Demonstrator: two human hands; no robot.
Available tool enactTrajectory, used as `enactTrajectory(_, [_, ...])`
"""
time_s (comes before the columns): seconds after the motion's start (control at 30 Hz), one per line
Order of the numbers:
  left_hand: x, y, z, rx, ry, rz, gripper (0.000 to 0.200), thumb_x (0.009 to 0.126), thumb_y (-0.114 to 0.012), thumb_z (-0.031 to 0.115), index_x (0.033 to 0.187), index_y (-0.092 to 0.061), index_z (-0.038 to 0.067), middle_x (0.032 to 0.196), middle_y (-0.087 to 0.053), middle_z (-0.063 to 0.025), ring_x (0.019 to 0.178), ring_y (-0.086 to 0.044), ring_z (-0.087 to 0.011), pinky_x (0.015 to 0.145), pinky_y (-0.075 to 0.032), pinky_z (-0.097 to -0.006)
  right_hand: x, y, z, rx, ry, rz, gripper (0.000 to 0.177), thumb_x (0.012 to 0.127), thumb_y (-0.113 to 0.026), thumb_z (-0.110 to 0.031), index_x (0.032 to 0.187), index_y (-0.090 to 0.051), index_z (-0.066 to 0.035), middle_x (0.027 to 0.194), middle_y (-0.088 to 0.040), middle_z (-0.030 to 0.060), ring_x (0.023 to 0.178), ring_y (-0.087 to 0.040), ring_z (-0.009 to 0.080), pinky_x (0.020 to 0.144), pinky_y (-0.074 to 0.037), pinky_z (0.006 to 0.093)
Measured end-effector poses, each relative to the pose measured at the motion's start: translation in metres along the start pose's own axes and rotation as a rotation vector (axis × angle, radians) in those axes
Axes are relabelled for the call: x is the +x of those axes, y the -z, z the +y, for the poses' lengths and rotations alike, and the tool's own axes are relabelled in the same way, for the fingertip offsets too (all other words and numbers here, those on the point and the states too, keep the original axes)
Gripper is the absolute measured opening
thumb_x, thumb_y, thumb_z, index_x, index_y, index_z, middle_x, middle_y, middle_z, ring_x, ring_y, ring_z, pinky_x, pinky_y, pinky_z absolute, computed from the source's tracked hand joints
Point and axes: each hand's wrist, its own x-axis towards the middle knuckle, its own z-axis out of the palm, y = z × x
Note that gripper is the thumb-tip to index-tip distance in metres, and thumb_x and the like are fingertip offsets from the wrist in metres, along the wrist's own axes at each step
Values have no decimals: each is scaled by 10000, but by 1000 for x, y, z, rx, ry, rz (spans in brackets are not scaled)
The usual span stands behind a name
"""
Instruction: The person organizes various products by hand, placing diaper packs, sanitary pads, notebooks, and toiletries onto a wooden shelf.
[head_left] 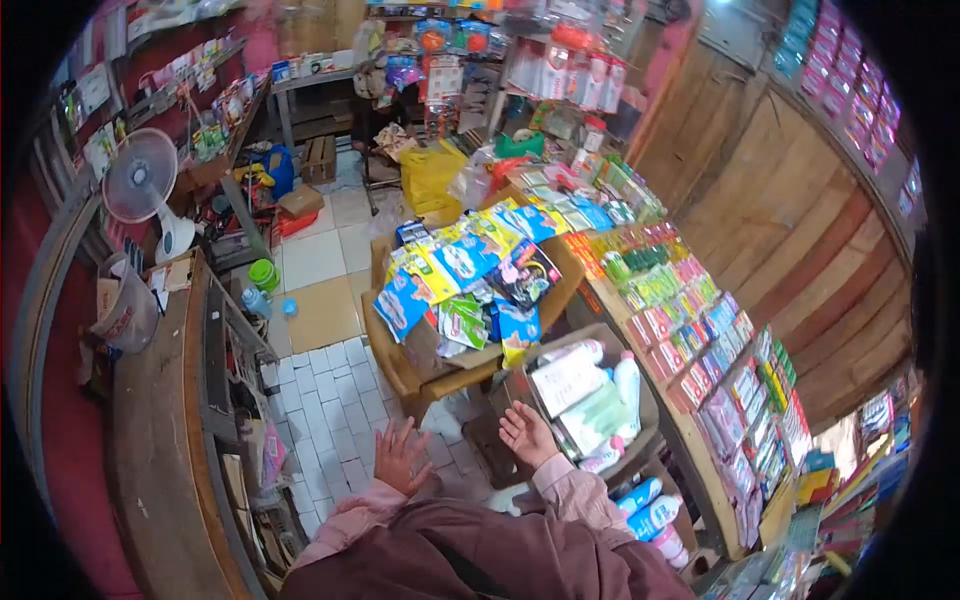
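Observation:
My left hand point(401, 457) is held out low over the tiled floor, fingers spread, with nothing in it. To its right, my right hand point(527, 433) is turned partly palm up, its fingers apart and holding nothing. Close beside the right hand stands an open cardboard box point(641, 420) with white bottles point(627, 385) and a white and green pack point(590, 405) inside. Beyond both hands, a larger carton point(400, 375) is heaped with blue and yellow packets point(467, 260). A black packet point(525, 275) and a green and white packet point(463, 322) lie among them.
On the right, a sloped wooden rack point(715, 480) holds rows of small packets. A wooden counter point(150, 450) runs along the left, with a white fan point(143, 180) behind it. Further off are a yellow plastic bag point(430, 180) and a green container point(263, 274). More bottles point(655, 515) stand at lower right.

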Motion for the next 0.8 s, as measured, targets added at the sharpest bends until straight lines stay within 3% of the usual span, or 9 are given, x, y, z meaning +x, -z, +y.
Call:
enactTrajectory(0.23, [44, 21, -91, -31, 111, -71, 630, 801, -643, 336, 1369, -417, 187, 1465, -276, -118, 1358, -184, -412, 1078, -146, -606, 97, -73, 12, 5, 32, -26, 251, 913, -559, -287, 1124, -566, -151, 1032, -643, 51, 949, -615, 235, 849, -480, 393])
enactTrajectory(0.37, [74, 16, -110, -66, 60, -137, 646, 801, -641, 342, 1380, -401, 184, 1462, -280, -123, 1355, -192, -411, 1081, -165, -587, 114, -100, -8, 1, 68, -82, 324, 914, -559, -303, 1187, -535, -131, 1051, -637, 47, 933, -620, 240, 832, -488, 398])
enactTrajectory(0.53, [115, -14, -121, -167, 107, -189, 682, 810, -638, 351, 1406, -356, 179, 1461, -282, -134, 1340, -215, -425, 1088, -205, -534, 159, -86, -101, -5, 276, 4, 321, 914, -554, -315, 1177, -533, -132, 1108, -612, 54, 940, -618, 243, 827, -487, 412])
enactTrajectory(0.63, [138, -25, -127, -292, 213, -194, 710, 816, -641, 360, 1419, -329, 157, 1452, -304, -141, 1328, -254, -410, 1087, -234, -493, 183, -112, -166, -36, 383, 54, 290, 916, -551, -305, 1153, -550, -138, 1114, -614, 38, 935, -608, 228, 826, -478, 406])
enactTrajectory(0.67, [145, -33, -133, -301, 254, -175, 715, 817, -640, 364, 1421, -325, 148, 1450, -310, -143, 1321, -271, -401, 1086, -240, -482, 198, -117, -184, -61, 399, -38, 288, 918, -551, -300, 1151, -561, -131, 1101, -620, 31, 915, -606, 204, 807, -487, 380])
enactTrajectory(0.73, [156, -49, -147, -317, 337, -159, 726, 819, -639, 371, 1423, -317, 130, 1444, -324, -146, 1309, -306, -383, 1085, -253, -459, 230, -129, -217, -265, 458, -75, 321, 913, -552, -310, 1167, -554, -114, 1129, -601, 36, 972, -588, 188, 776, -501, 345])
enactTrajectory(0.8, [170, -54, -154, -408, 450, -127, 727, 821, -654, 312, 1426, -306, 110, 1415, -354, -169, 1295, -345, -351, 1072, -284, -431, 256, -153, -241, -606, 603, 49, 327, 896, -594, -262, 1169, -598, -82, 1081, -618, 40, 912, -596, 148, 727, -499, 276])
